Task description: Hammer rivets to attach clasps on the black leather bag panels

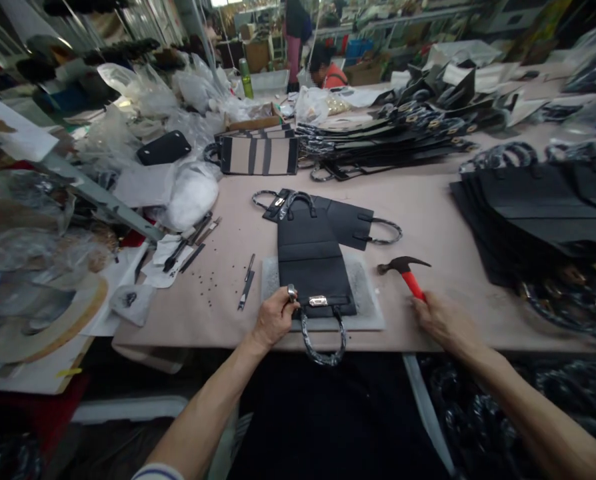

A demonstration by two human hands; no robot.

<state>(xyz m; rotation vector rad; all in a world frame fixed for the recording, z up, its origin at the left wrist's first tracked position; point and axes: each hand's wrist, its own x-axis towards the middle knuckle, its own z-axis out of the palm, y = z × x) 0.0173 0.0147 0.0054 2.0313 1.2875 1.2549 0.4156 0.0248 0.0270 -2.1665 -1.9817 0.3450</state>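
My right hand [435, 320] is wrapped round the red handle of a claw hammer [412, 277], its dark head raised to the right of the work. My left hand [275, 319] is closed at the left edge of a black bag panel [311, 250], pinching a small shiny metal piece [291, 292] whose exact kind I cannot make out. The panel lies flat over a pale slab [371, 300]. A silver metal plate [318, 301] sits near its front edge, and a plastic-wrapped handle [323, 360] hangs over the table edge. Behind it lies another black panel [351, 223] with wrapped handles.
A cutter knife [246, 291] and a thin pen-like tool [250, 267] lie left of the slab, near scattered small dark bits. More black panels are stacked at the right [538, 207] and back [378, 143]. Plastic bags [193, 193] crowd the left. Another person [333, 75] is beyond the table.
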